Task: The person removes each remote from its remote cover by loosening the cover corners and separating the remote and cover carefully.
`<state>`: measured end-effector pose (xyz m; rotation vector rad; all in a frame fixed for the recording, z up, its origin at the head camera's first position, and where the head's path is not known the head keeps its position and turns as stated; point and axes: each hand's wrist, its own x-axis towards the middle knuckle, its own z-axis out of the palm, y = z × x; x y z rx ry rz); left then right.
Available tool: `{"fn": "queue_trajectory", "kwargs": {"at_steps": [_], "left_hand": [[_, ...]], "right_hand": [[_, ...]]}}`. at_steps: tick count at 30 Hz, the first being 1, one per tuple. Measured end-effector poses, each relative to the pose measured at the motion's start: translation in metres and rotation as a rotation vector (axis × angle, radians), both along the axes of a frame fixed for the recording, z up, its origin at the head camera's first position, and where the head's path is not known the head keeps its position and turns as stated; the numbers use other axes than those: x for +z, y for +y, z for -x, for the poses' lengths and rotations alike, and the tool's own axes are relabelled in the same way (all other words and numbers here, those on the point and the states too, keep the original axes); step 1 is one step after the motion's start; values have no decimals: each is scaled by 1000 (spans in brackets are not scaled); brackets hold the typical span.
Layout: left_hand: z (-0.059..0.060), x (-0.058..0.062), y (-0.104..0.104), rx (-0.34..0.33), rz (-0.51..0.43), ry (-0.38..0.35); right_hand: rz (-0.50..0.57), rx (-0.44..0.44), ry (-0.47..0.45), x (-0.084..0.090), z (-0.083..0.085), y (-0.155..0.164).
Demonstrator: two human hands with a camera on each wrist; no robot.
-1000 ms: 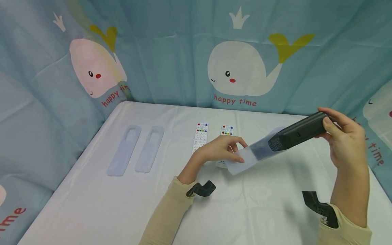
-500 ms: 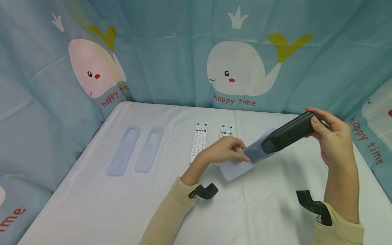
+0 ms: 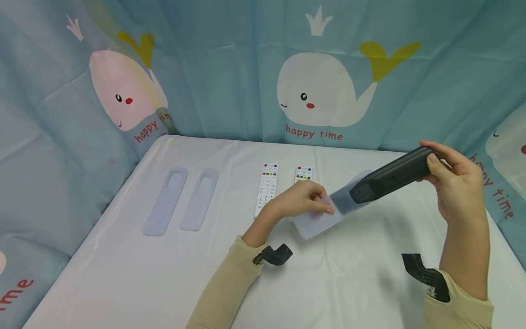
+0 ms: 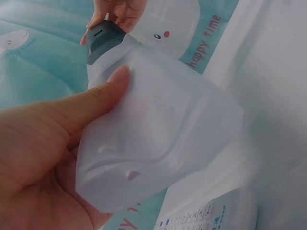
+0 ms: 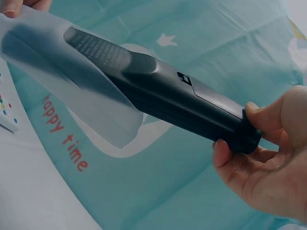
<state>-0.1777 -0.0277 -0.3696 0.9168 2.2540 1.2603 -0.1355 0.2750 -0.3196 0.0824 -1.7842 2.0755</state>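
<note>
A black remote control [image 3: 398, 176] is held tilted above the table, its lower end inside a translucent soft sleeve [image 3: 318, 224]. My right hand [image 3: 460, 183] pinches the upper, bare end of the remote between thumb and fingers. At the lower left, my left hand [image 3: 300, 199] pinches the sleeve, thumb on top. In the left wrist view, the sleeve [image 4: 158, 120] lies flattened and a fingertip shows through its wall. Close by in the right wrist view, the sleeve's opening wraps the printed end of the remote [image 5: 163, 91], and the battery-cover side faces up.
On the white table [image 3: 123, 283] lie two white remotes, one [image 3: 266, 189] beside my left hand and another [image 3: 303, 173] partly behind it. Two translucent sleeves lie at left, one [image 3: 165, 201] farther out and one [image 3: 200, 199] nearer. A whale-print curtain [image 3: 230, 91] borders the table.
My right hand and the remote shifted left, then partly back right. My left hand gripped farther onto the sleeve, whose loose end moved slightly left.
</note>
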Motion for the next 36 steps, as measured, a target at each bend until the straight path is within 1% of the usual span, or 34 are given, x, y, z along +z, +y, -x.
{"fn": "queue_trajectory", "kwargs": {"at_steps": [4, 11, 13, 16, 19, 21, 24, 27, 32, 36], "left_hand": [[1, 1, -1, 0, 5, -8], [2, 2, -4, -9, 22, -18], [2, 2, -5, -15, 33, -11], [2, 2, -5, -12, 43, 20], [1, 1, -3, 9, 25, 36], [0, -1, 0, 30, -8, 20], [-1, -2, 2, 62, -50, -5], [-2, -1, 2, 98, -65, -5], [-2, 1, -1, 145, -87, 32], [-1, 0, -1, 167, -99, 91]], "right_hand": [[40, 22, 21, 0, 0, 2], [65, 9, 27, 1, -1, 3], [62, 20, 37, 0, -1, 1], [51, 45, 64, 0, -1, 0], [38, 70, 115, 0, -1, 0], [37, 102, 141, 0, -1, 0], [14, 157, 144, -1, 0, -1], [-24, 200, 130, -1, 1, -2], [-94, 203, 123, -2, 0, -1], [-117, 205, 113, -2, 0, 2]]}}
